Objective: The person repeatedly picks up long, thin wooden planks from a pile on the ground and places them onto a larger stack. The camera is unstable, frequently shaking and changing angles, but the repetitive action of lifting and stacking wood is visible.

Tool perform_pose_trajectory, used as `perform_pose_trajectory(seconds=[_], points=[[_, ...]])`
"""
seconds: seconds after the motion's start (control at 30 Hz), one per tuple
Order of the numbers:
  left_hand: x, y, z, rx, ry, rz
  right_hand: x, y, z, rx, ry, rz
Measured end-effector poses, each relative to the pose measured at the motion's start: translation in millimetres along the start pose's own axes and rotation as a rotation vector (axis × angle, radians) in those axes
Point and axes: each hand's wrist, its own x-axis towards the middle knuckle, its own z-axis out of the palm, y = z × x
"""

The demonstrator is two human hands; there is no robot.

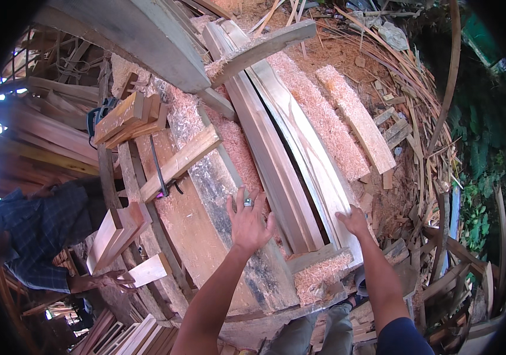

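Observation:
My left hand [251,219], with a ring on one finger, has its fingers spread over the edge of the stained bench board [217,183]. It holds nothing; whether it touches the wood I cannot tell. My right hand [354,221] grips the outer edge of a long pale wooden board [306,136] near its close end, thumb on top and the other fingers partly hidden. A dark gap separates this board from the long brown boards [273,160] lying alongside. A short crosspiece [312,258] sits at their near end.
Wood shavings [318,118] cover much of the bench and ground. A heavy beam [140,41] juts in from upper left. Cut blocks [126,118] are stacked at left. Beside them, another person in a plaid shirt [40,236] reaches toward wood pieces. Scrap strips lie right.

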Motion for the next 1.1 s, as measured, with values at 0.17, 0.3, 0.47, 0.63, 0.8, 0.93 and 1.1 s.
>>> perform_pose_trajectory(seconds=[0.17,0.3,0.47,0.63,0.8,0.93,1.1], points=[[1,3,1,0.026,0.015,0.023,-12,-6,-2,-0.023,0.073,-0.033],[4,4,0,0.009,0.011,0.035,-30,6,-12,0.097,0.043,-0.061],[2,0,-2,0.038,-0.032,-0.003,-92,59,8,0.100,0.126,0.466],[1,5,1,0.033,0.008,0.044,-122,96,25,0.279,0.252,0.542],[2,2,9,0.058,0.003,0.077,-145,124,50,0.972,0.096,0.579],[0,5,11,0.059,0.005,0.068,-136,85,54,0.272,0.290,0.577],[1,4,10,0.070,0.008,0.075,-146,69,41,0.285,0.314,0.518]])
